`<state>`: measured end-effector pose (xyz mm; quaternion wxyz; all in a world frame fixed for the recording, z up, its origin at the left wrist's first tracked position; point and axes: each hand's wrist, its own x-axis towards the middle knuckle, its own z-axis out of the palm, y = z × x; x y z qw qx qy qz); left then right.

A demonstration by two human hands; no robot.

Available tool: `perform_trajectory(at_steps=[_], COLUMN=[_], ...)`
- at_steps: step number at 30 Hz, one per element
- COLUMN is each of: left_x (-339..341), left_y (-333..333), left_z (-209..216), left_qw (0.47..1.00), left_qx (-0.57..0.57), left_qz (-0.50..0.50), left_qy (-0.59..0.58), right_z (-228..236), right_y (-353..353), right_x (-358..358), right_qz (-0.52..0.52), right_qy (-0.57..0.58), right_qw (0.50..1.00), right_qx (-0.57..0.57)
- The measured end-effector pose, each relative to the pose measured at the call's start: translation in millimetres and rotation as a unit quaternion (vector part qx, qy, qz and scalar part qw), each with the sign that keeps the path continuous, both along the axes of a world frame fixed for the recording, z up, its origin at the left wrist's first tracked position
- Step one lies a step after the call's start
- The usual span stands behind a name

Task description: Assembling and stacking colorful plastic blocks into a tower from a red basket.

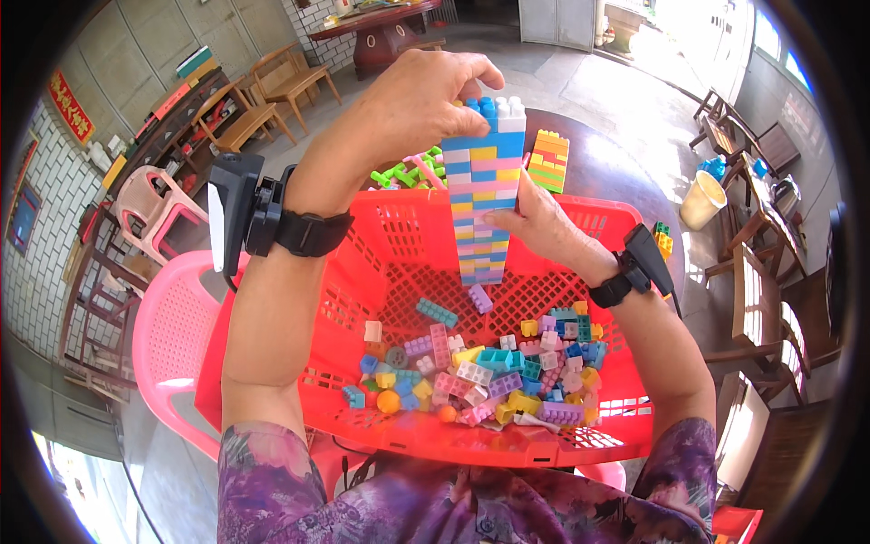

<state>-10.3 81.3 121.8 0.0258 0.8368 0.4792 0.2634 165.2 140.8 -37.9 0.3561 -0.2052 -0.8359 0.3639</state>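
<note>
Grasping the tower near the basket's far edge, the left hand pinches its top, the right hand its side.

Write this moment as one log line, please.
Left-hand grip: at top of brick tower | Right-hand grip: holding its side | Tower: multicoloured | Red basket: loose bricks inside

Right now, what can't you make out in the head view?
- Head view: the far side of the block tower, hidden by its near faces.
- Head view: most fingers of the right hand, behind the tower.
- Head view: lower pieces in the loose block pile, covered by those on top.
- Head view: the rest of the patterned shirt, cut off by the lower edge.
</note>
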Motion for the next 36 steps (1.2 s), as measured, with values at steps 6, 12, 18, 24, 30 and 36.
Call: perform_trajectory(at_steps=[6,12,18,24,30,36], left_x=[-8.2,1.9,10.3,-2.3,-23.7,-37.1], left_y=[8.0,5.2,-10.5,-4.0,-21.6,-42.0], left_z=[-13.1,-20.5,-15.9,-32.9,-72.3,-124.7], left_qw=[0.999,0.982,0.996,0.986,0.943,0.948], left_qx=[0.001,0.166,0.072,0.165,0.328,0.310], left_qz=[0.004,-0.013,0.037,-0.003,0.049,0.058], left_qy=[-0.034,0.088,0.027,0.010,0.030,-0.046], right_z=[-7.2,-4.8,-14.5,-15.4,-17.1,-8.2], right_y=[6.2,10.0,13.7,15.6,13.0,10.9], right_x=[-9.8,-8.7,-10.8,-10.3,-8.4,-10.6], right_qz=[-0.005,-0.033,-0.048,-0.043,-0.009,-0.029], right_qy=[0.069,-0.004,0.024,0.008,0.048,0.023], right_qw=[0.998,0.999,0.997,0.997,0.998,0.998], right_qx=[0.011,0.009,0.054,0.058,0.041,0.042])
